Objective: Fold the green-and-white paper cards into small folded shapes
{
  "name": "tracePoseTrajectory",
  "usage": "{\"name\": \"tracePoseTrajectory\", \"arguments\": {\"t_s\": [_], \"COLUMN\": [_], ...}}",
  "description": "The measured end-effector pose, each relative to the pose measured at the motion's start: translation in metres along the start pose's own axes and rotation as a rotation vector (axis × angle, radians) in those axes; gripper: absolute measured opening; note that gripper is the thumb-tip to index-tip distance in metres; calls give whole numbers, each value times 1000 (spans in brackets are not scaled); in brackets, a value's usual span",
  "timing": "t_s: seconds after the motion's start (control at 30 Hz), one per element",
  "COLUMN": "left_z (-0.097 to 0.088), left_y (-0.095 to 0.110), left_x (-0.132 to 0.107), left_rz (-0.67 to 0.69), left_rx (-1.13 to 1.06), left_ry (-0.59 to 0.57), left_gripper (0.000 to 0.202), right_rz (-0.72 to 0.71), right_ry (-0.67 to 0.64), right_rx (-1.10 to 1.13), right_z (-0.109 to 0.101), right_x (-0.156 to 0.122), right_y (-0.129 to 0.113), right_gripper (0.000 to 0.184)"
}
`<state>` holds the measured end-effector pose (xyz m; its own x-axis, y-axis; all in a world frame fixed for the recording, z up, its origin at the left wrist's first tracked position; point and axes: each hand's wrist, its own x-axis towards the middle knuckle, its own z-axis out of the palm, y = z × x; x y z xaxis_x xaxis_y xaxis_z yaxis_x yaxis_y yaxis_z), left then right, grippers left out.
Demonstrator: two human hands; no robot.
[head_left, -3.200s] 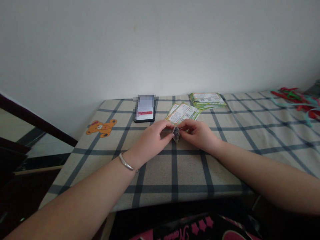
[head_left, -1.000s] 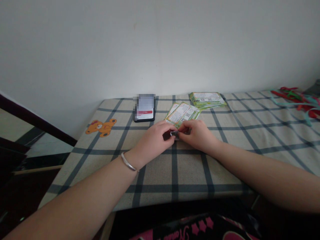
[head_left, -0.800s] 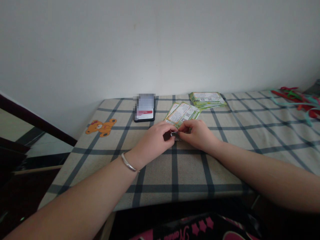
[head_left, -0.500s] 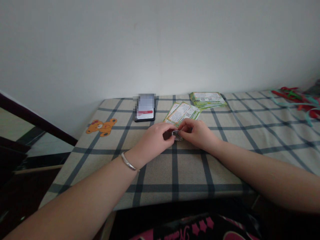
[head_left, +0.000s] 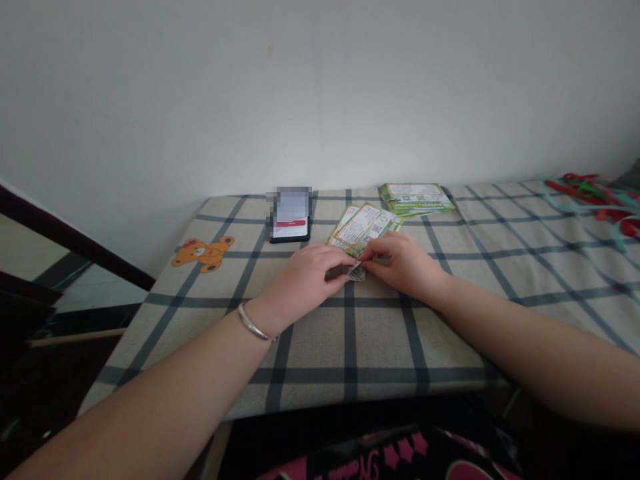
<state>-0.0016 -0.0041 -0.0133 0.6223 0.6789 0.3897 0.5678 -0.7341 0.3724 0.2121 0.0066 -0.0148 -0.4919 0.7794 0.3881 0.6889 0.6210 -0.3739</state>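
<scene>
- Two hands are in view, left hand [head_left: 305,279] and right hand [head_left: 409,268], fingertips brought close together over a checked cloth [head_left: 320,353].
- Small folded piece [head_left: 356,273] is held between them, just nearside of the fanned cards [head_left: 361,225]; greyish, partly hidden by fingers, exact form cannot be told.
- Left: thumb and fingers are curled, piece's left side is pinched; dark gap is framed between thumb and index finger.
- Right: piece's upper right edge is pinched by thumb and fingertips.
- Left wrist is circled by a silver bracelet [head_left: 251,324].
- Fanned cards are partly covered by right fingers in view; contact cannot be told.
- Card stack [head_left: 417,195] is placed behind, to the right, near the wall [head_left: 320,93].
- Phone [head_left: 291,230] is laid left of cards, screen partly pixelated.
- Orange bear figure [head_left: 203,255] is seen flat, further left.
- Red, green, pale-blue ribbons [head_left: 597,200] are heaped far right.
</scene>
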Motion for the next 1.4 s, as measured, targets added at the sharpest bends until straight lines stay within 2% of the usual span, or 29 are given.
{"name": "tracePoseTrajectory", "arguments": {"t_s": [0.17, 0.37, 0.5, 0.67, 0.87, 1.17, 1.3, 1.4], "left_z": [0, 0, 1, 2, -4, -9, -11, -15], "left_y": [-2, -3, -5, -6, -4, -2, -1, -1], "left_x": [-1, -2, -1, 0, -1, -5, -5, -5], "left_rz": [22, 90, 117, 110, 118, 87, 101, 58], "left_rx": [4, 51, 94, 169, 187, 233, 222, 211], "left_ry": [-26, -14, -38, -24, -97, -193, -195, -211], "left_gripper": [19, 18, 19, 16, 18, 23, 26, 30], "right_rz": [-49, -103, -178, -242, -342, -495, -528, -538], "right_ry": [-11, -91, -95, -36, -27, -79, -92, -103], "right_rx": [-4, 20, -70, -222, -266, -280, -346, -419], "right_z": [-1, -4, -7, -9, -11, -9, -9, -10], "right_x": [0, 1, 0, -3, -5, -8, -10, -11], "right_y": [2, 8, 7, 2, -1, -12, -14, -16], "right_gripper": [11, 13, 12, 11, 14, 15, 16, 17]}}
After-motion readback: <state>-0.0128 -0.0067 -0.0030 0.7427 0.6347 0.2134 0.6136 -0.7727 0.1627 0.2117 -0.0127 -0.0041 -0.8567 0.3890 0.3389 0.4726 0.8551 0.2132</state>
